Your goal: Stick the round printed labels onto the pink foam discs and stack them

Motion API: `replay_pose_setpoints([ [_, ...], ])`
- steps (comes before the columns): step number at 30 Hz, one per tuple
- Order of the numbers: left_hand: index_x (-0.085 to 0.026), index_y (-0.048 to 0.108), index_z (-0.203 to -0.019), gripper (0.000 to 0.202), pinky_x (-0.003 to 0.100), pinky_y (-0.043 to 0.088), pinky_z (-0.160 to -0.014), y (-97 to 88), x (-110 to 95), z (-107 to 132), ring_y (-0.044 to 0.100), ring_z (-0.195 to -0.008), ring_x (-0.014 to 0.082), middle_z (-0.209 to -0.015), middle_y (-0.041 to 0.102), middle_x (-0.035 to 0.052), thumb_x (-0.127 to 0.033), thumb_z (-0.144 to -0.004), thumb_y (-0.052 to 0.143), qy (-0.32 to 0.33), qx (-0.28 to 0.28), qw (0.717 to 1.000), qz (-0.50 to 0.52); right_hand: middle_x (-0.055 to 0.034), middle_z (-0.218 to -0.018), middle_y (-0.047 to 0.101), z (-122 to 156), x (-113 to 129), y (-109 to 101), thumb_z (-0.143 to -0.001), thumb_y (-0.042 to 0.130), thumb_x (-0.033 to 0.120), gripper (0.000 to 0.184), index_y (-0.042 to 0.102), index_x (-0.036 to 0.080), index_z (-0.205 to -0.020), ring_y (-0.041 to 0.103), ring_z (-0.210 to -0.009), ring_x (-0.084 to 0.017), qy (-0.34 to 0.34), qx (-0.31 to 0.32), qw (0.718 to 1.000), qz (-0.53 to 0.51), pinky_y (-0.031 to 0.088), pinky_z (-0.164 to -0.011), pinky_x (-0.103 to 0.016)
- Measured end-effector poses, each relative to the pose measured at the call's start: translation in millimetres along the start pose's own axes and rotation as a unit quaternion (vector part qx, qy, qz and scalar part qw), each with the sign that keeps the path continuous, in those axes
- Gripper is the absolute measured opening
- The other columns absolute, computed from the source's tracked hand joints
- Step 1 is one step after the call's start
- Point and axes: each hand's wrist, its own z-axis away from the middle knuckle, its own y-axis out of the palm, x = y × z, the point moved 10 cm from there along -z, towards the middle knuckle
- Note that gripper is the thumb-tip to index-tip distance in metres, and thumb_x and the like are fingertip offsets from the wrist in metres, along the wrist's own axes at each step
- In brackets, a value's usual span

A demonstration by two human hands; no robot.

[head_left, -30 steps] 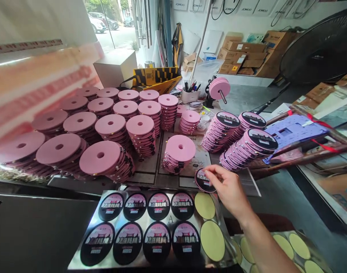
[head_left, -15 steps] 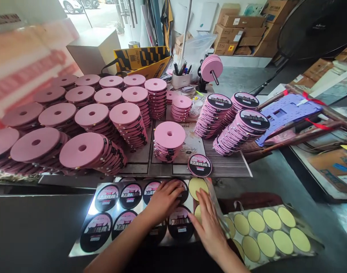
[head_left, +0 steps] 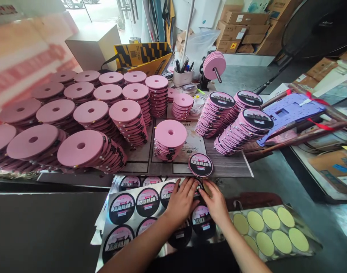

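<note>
A silvery sheet of round black-and-pink stickers [head_left: 122,208] lies slanted in front of me, over other sheets of the same kind. My left hand [head_left: 182,199] rests flat on its upper part, fingers together and stretched forward, covering some stickers. Close beside it, my right hand [head_left: 215,201] has thumb and fingertips around the sheet's far right part, by a sticker's edge and a bit of yellow backing. To the right hangs the backing part [head_left: 266,232] with yellow bare circles. One loose pink disc with a sticker on top [head_left: 200,165] lies just beyond my hands.
Tall stacks of pink discs [head_left: 81,146] fill the table's left; one stack [head_left: 170,133] stands in the middle. Labelled stacks [head_left: 243,131] lean at the right. Behind are a pen holder [head_left: 183,77], a spindle with discs [head_left: 214,66] and a yellow bag [head_left: 145,57].
The top sheet has shifted right and toward me, uncovering sheets beneath. My left hand moved right, and my right hand's fingers drew in toward the sticker at the sheet's far right.
</note>
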Motion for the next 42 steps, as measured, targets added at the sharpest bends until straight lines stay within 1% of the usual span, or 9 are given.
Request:
replay_pose_setpoints([
  [9,-0.011,0.04,-0.126,0.049,0.047,0.031,-0.102,-4.6,3,-1,0.043,-0.12,0.0251,-0.128,0.05,0.0121,-0.032,-0.082,0.05,-0.011,-0.013,1.0,-0.004,-0.0135,-0.085,0.067,-8,7,7,-0.074,0.053,0.036,0.026,0.066,0.015,-0.079,0.062,-0.079,-0.025,0.048,-0.058,0.997,-0.035,0.048,-0.076,-0.04],
  [16,-0.013,0.036,-0.128,0.052,0.048,0.033,-0.102,-2.9,3,3,0.039,-0.125,0.0254,-0.13,0.047,0.0152,-0.03,-0.081,0.052,-0.018,-0.002,0.999,0.028,-0.014,-0.094,0.07,-3,-4,7,-0.072,0.058,0.039,0.034,0.067,0.014,-0.092,0.064,-0.087,-0.025,0.058,-0.052,0.995,-0.07,0.048,-0.081,-0.042],
  [20,-0.013,0.036,-0.128,0.053,0.049,0.031,-0.103,-1.0,1,4,0.036,-0.126,0.0261,-0.132,0.045,0.0161,-0.027,-0.08,0.053,-0.015,0.01,0.999,0.041,-0.0144,-0.091,0.07,0,-2,3,-0.073,0.057,0.039,0.031,0.069,0.013,-0.087,0.065,-0.085,-0.026,0.057,-0.066,0.994,-0.06,0.049,-0.079,-0.042],
  [26,-0.013,0.036,-0.128,0.053,0.049,0.031,-0.103,-3.4,0,2,0.038,-0.125,0.0262,-0.131,0.046,0.017,-0.027,-0.08,0.053,-0.015,0.01,0.999,0.049,-0.0143,-0.081,0.07,4,9,-6,-0.077,0.052,0.04,0.032,0.068,0.013,-0.08,0.065,-0.075,-0.025,0.04,-0.104,0.994,-0.013,0.05,-0.072,-0.039],
  [31,-0.012,0.031,-0.13,0.058,0.049,0.03,-0.103,-1.1,1,2,0.038,-0.125,0.0257,-0.132,0.045,0.0171,-0.025,-0.078,0.054,-0.027,0.012,0.997,0.067,-0.0152,-0.089,0.07,11,18,-8,-0.08,0.05,0.039,0.032,0.069,0.014,-0.086,0.065,-0.08,-0.028,0.013,-0.11,0.993,0.03,0.048,-0.075,-0.041],
  [34,-0.012,0.031,-0.13,0.061,0.05,0.027,-0.104,-1.8,5,3,0.037,-0.126,0.026,-0.133,0.044,0.0171,-0.021,-0.075,0.056,-0.042,0.008,0.992,0.118,-0.0132,-0.09,0.069,11,29,-7,-0.083,0.045,0.034,0.029,0.068,0.016,-0.085,0.064,-0.084,-0.026,-0.033,-0.106,0.991,0.077,0.049,-0.076,-0.038],
  [36,-0.012,0.03,-0.131,0.065,0.05,0.026,-0.105,-6.5,13,4,0.035,-0.126,0.0264,-0.134,0.042,0.0171,-0.02,-0.072,0.056,-0.057,-0.001,0.979,0.193,-0.0123,-0.089,0.068,16,43,-9,-0.085,0.043,0.031,0.029,0.068,0.018,-0.081,0.064,-0.083,-0.025,-0.084,-0.104,0.983,0.126,0.05,-0.073,-0.037],
  [38,-0.013,0.032,-0.13,0.062,0.047,0.028,-0.104,-12.6,24,5,0.036,-0.125,0.0254,-0.134,0.042,0.0158,-0.018,-0.071,0.052,-0.08,-0.008,0.95,0.302,-0.0115,-0.088,0.067,26,63,-14,-0.084,0.045,0.028,0.026,0.068,0.02,-0.076,0.063,-0.082,-0.024,-0.143,-0.088,0.972,0.165,0.051,-0.07,-0.037],
  [42,-0.017,0.044,-0.12,0.043,0.039,0.039,-0.094,-24.4,46,11,0.05,-0.112,0.0202,-0.119,0.056,0.0094,-0.015,-0.078,0.034,-0.152,-0.02,0.842,0.517,-0.0076,-0.078,0.064,49,117,-37,-0.078,0.055,0.019,0.015,0.069,0.025,-0.076,0.061,-0.076,-0.023,-0.258,0.003,0.957,0.132,0.051,-0.066,-0.034],
])
